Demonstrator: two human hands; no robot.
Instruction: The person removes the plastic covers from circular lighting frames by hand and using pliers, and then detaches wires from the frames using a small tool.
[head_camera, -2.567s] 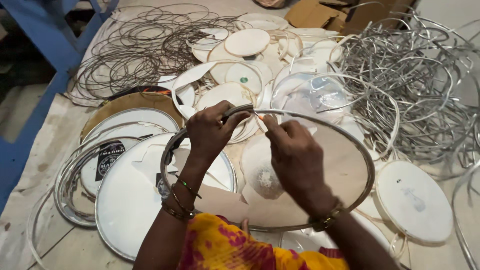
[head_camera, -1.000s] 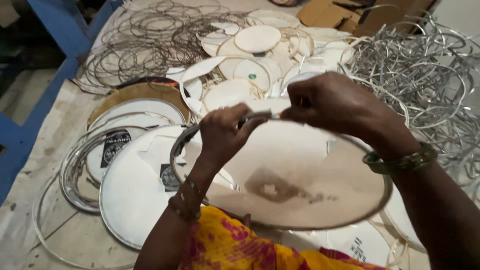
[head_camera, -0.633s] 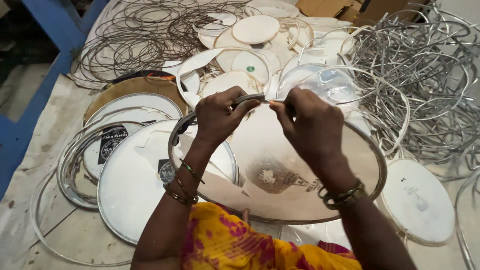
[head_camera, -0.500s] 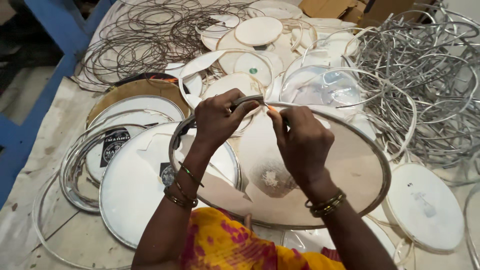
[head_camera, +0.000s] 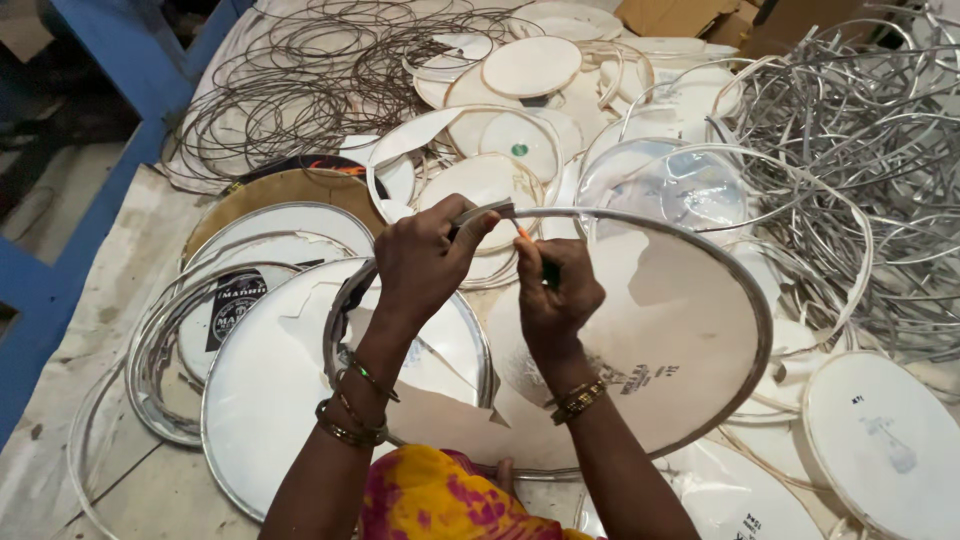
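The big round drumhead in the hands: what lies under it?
Under the big drumhead lie white drumheads and torn white pieces. Whatever is directly beneath its middle is covered.

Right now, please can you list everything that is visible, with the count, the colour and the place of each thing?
Large drumhead with metal hoop: one, whitish skin, grey rim, centre, held tilted.
Small tool: one, orange tip and dark body, at the hoop's top edge.
Flat drumheads: several, white, left foreground.
Small round skins: many, cream, top centre.
Thin wire rings: a heap, dark, top left.
Metal hoops: a tangled pile, silver, right.
Drumhead: one, white, bottom right.
Frame: blue, left edge.
Left hand: grips the hoop's top edge; bangles on the wrist.
Right hand: holds the small tool; bangles on the wrist.
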